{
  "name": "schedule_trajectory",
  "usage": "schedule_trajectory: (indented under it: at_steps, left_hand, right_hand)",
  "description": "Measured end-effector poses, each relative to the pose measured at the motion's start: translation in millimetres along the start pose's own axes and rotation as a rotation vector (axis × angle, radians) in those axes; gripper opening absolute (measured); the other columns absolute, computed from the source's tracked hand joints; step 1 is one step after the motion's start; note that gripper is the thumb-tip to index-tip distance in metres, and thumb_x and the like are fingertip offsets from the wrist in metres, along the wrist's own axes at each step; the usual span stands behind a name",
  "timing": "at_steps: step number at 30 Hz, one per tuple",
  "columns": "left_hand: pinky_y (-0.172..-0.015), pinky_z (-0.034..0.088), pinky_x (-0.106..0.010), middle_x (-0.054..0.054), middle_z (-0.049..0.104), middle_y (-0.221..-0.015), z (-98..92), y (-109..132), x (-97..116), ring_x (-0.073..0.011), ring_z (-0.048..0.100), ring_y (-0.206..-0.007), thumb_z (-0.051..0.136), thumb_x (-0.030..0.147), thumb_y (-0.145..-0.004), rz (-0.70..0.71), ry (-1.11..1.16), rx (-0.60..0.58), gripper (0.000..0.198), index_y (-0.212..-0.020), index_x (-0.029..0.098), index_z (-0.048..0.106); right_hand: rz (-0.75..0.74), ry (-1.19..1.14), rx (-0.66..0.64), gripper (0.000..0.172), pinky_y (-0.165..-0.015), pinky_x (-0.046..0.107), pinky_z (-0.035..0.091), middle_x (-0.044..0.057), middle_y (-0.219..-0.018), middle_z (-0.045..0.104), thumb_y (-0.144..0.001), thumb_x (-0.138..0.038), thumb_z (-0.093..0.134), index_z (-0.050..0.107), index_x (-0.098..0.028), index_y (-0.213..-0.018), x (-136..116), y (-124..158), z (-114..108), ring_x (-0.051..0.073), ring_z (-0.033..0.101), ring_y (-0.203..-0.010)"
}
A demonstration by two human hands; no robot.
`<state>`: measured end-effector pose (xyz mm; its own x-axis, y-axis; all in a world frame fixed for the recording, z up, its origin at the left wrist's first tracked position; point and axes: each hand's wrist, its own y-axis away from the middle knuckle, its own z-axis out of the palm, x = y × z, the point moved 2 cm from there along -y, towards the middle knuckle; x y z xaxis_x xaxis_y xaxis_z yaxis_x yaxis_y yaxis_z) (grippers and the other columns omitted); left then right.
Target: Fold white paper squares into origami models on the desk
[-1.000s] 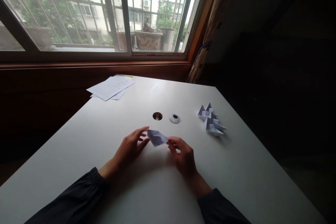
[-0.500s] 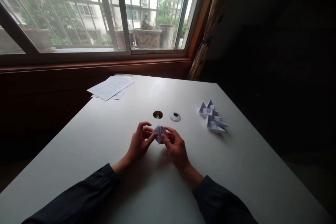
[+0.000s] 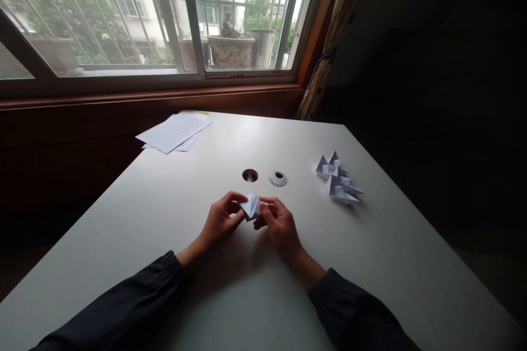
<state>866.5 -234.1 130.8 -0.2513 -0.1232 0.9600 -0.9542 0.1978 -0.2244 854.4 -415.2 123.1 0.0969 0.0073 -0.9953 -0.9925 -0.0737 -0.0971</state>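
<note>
A small folded piece of white paper (image 3: 251,207) is pinched between my left hand (image 3: 222,219) and my right hand (image 3: 281,224), just above the middle of the white table (image 3: 135,241). Its lower part is hidden by my fingers. Several finished-looking origami paper boats (image 3: 338,180) lie in a small cluster to the right, well away from both hands. Dark sleeves cover both of my forearms.
Beyond my hands, the tabletop has a round cable hole (image 3: 250,175) and a loose grommet ring (image 3: 278,178). Printed paper sheets (image 3: 175,131) lie at the far left edge, below a wooden sill and a barred window (image 3: 164,16).
My hands have closed in slightly around the folded paper, which now sits tilted with its point toward the left. The view has shifted a little, with the table appearing slightly lower-right.
</note>
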Motion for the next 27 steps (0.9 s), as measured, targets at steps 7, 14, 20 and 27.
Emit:
schedule_trajectory:
  at_steps: [7, 14, 20, 27]
  left_hand:
    - [-0.067, 0.053, -0.025, -0.006, 0.075, -0.089, -5.6, -3.3, 2.9, -0.0165, 0.070, -0.075, 0.072, 0.031, -0.088, -0.004, -0.034, 0.069, 0.017, -0.091, 0.016, 0.067]
    - [-0.065, 0.053, -0.023, -0.006, 0.068, -0.097, -0.3, -0.8, -4.0, -0.0165, 0.067, -0.083, 0.070, 0.020, -0.085, 0.070, -0.098, 0.019, 0.018, -0.103, 0.019, 0.069]
    - [-0.075, 0.061, -0.031, -0.007, 0.065, -0.109, 0.9, 2.2, -5.0, -0.0157, 0.070, -0.080, 0.062, 0.034, -0.095, -0.038, 0.188, -0.129, 0.050, -0.140, 0.026, 0.042]
    - [-0.082, 0.060, -0.036, -0.004, 0.070, -0.099, -0.4, 2.8, -13.3, -0.0174, 0.070, -0.082, 0.067, 0.041, -0.092, -0.090, 0.179, -0.006, 0.053, -0.139, 0.026, 0.047]
  right_hand:
    - [-0.045, -0.009, -0.125, 0.034, -0.065, 0.032, 0.060, 0.007, -0.104, 0.069, -0.093, -0.044, 0.068, 0.060, -0.021, -0.117, 7.6, -6.5, 2.4, 0.019, 0.071, -0.079]
    - [-0.063, 0.094, -0.210, 0.044, -0.072, 0.031, 0.058, 0.006, -0.102, 0.070, -0.089, -0.039, 0.073, 0.056, -0.023, -0.127, 10.0, -5.1, 4.0, 0.019, 0.070, -0.085]
    - [-0.047, 0.036, 0.044, 0.038, -0.067, 0.029, 0.057, 0.002, -0.089, 0.070, -0.088, -0.046, 0.073, 0.057, -0.023, -0.114, 15.9, -1.4, -2.2, 0.018, 0.069, -0.076]
    - [-0.117, 0.013, -0.061, 0.040, -0.063, 0.032, 0.060, 0.005, -0.090, 0.072, -0.096, -0.051, 0.061, 0.065, -0.020, -0.120, 17.7, 4.8, 1.3, 0.019, 0.070, -0.072]
